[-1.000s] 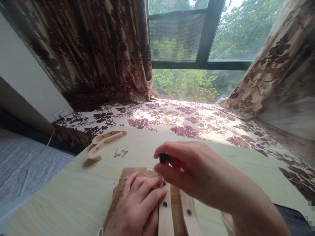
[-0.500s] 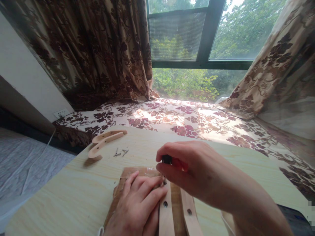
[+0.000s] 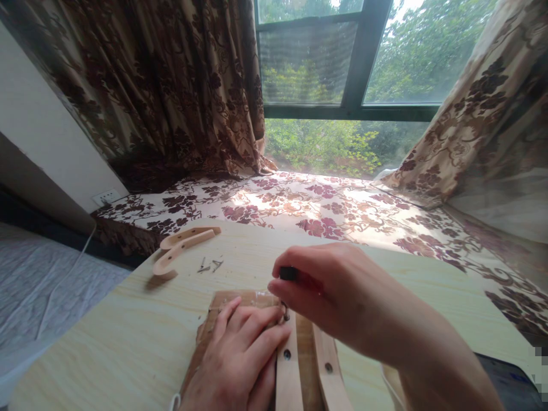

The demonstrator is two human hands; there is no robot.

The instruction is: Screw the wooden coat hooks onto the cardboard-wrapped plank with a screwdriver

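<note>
My right hand (image 3: 338, 291) is closed around the short black handle of a screwdriver (image 3: 287, 273). Its tip meets a screw at the far end of a pale wooden strip (image 3: 288, 379); another screw head shows nearer along that strip. My left hand (image 3: 244, 354) lies flat with fingers spread over a brown board (image 3: 309, 357), which looks like taped cardboard, and its fingertips press against the strip's left edge. To the right, a second pale wooden strip (image 3: 327, 354) rests on the board, with one dark screw visible in it.
Two curved wooden pieces (image 3: 184, 251) with holes lie at the table's far left, beside several loose screws (image 3: 209, 265). The pale wooden table (image 3: 98, 337) borders a floral-covered sill (image 3: 282, 205) under the window. A dark flat device (image 3: 509, 377) is partly behind my right forearm.
My right hand has turned slightly on the screwdriver, and its handle has shifted a little to the left. My left hand stays in place.
</note>
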